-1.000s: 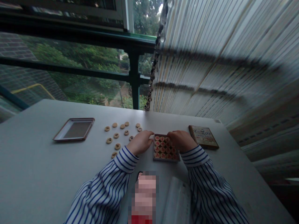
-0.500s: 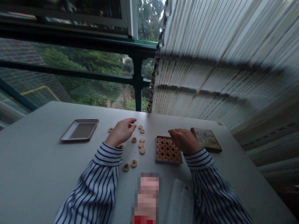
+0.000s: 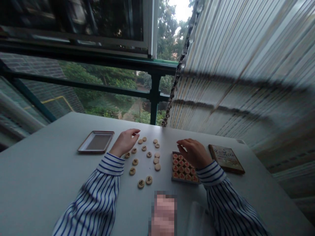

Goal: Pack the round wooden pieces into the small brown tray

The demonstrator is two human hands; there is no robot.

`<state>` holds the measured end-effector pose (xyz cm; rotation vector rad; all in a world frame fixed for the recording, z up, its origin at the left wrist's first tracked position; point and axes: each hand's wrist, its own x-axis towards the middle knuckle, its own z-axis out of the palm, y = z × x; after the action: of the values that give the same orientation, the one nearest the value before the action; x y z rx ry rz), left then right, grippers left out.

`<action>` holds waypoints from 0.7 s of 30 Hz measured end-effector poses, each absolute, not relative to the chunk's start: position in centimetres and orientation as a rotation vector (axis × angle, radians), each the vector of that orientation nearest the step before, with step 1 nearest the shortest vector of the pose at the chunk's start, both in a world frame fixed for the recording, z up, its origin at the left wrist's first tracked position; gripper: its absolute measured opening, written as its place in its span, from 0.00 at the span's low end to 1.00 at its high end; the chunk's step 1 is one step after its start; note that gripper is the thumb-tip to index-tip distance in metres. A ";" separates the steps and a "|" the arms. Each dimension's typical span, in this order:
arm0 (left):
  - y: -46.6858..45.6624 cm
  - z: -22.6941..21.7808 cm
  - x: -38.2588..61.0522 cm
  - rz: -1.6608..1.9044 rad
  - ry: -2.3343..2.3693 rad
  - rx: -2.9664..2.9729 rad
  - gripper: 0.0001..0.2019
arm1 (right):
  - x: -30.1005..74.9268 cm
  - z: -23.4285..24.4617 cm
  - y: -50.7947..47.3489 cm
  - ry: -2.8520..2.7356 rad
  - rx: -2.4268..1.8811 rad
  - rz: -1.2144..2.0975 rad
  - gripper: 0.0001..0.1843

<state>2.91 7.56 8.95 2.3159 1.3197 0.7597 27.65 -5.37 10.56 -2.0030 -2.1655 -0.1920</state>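
Note:
My left hand [image 3: 125,141] hovers over the table, left of the scattered Chinese chess pieces; its fingers are loosely stretched, thumb apart, with nothing seen in them. Several pieces near it show black characters, such as the round one [image 3: 135,162] below the fingers. Others look plain on top, like the pale piece [image 3: 157,167] in the middle column. Over the box [image 3: 183,180] of red-character pieces [image 3: 181,169] hangs my right hand [image 3: 193,152], fingers pointing left and slightly curled, thumb apart. It hides the box's upper right part. No piece is visible in it.
A shallow tray-like lid [image 3: 95,142] lies at the left of the white table [image 3: 49,170]. On the right is a flat printed box or lid [image 3: 226,158]. Clear plastic [image 3: 197,219] and a pixelated patch [image 3: 163,214] are at the near edge. A string curtain [image 3: 221,49] hangs behind.
The view has shifted, so the scene sits lower and further right. My left hand has drawn left off the pieces, uncovering several. My right hand stays over the box.

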 end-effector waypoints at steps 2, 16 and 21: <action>8.0 8.1 2.5 0.745 1.303 2.367 0.17 | 26.8 10.7 -4.2 -2.205 -1.997 -0.172 0.14; 8.3 6.0 3.3 0.645 1.308 2.457 0.16 | 21.4 6.8 3.9 -2.271 -2.169 -0.046 0.16; 7.8 6.1 3.7 0.606 1.315 2.434 0.16 | 20.8 6.0 4.6 -2.249 -2.212 -0.052 0.14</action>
<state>3.71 7.81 6.14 2.4339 1.3152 0.6059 20.75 4.62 5.96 -2.2123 -2.2494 -0.0524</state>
